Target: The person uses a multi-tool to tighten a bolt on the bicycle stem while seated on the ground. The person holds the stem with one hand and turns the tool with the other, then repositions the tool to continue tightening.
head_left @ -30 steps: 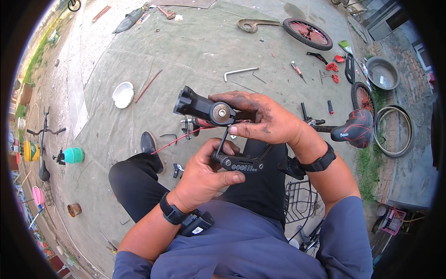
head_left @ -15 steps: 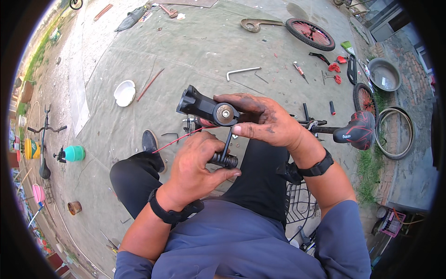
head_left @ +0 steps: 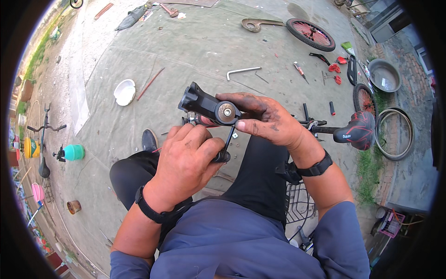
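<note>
My right hand [head_left: 267, 119] is closed round a black bicycle stem [head_left: 204, 100], its thumb and fingers beside the round silver bolt [head_left: 227, 112] at the joint. The clamp end of the stem points up and left. Below it my left hand [head_left: 188, 153] is closed, back of the hand up, on a black hex key tool [head_left: 220, 157]. A thin dark rod [head_left: 228, 139] runs from that tool up to the underside of the joint; whether it sits in a bolt is hidden. Most of the tool's thick end lies under my left fingers.
Beyond my hands, a large hex key [head_left: 244, 71], a screwdriver [head_left: 301, 72] and a red-rimmed wheel [head_left: 310, 33] lie on the green ground sheet. A bicycle saddle [head_left: 355, 130] is close on my right. A white dish [head_left: 124, 92] is left of my hands.
My left hand has turned over and shifted left, its back now facing up and covering most of the tool's ribbed end. My right hand and the stem have barely moved.
</note>
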`<act>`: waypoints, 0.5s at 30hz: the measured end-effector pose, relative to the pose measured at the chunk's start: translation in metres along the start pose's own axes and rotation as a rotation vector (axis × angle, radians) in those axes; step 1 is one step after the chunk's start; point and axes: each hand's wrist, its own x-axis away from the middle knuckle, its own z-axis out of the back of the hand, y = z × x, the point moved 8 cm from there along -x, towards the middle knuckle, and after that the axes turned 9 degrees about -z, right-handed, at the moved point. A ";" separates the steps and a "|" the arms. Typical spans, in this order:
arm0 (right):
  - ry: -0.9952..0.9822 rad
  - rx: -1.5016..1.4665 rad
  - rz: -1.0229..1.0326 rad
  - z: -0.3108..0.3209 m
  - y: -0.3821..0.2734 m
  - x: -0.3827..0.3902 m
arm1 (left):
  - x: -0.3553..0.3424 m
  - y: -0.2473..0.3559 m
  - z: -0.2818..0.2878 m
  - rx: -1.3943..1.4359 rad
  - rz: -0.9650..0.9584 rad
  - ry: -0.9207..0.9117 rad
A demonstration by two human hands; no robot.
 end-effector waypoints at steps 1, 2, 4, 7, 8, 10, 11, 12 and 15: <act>-0.003 -0.025 0.002 -0.001 0.000 0.000 | 0.000 -0.001 0.000 0.019 0.010 0.018; -0.006 -0.049 0.004 -0.001 0.001 0.000 | 0.001 -0.002 -0.001 0.039 0.020 0.036; 0.007 -0.037 0.001 0.000 0.001 0.001 | 0.003 -0.006 -0.004 0.108 0.055 0.058; 0.012 -0.083 -0.020 0.000 0.003 0.001 | 0.010 -0.011 -0.011 0.206 0.129 0.051; 0.009 -0.110 -0.030 -0.002 0.003 0.001 | 0.013 -0.011 -0.013 0.235 0.160 0.041; 0.010 -0.135 -0.032 -0.003 0.004 0.000 | 0.018 -0.010 -0.015 0.306 0.269 0.003; 0.011 -0.146 -0.033 -0.003 0.004 0.000 | 0.020 -0.010 -0.018 0.343 0.323 -0.016; 0.018 -0.131 -0.036 -0.002 0.005 0.001 | 0.022 -0.012 -0.023 0.443 0.387 -0.019; 0.029 -0.089 -0.041 -0.002 0.002 0.001 | 0.031 -0.015 -0.038 0.756 0.604 -0.038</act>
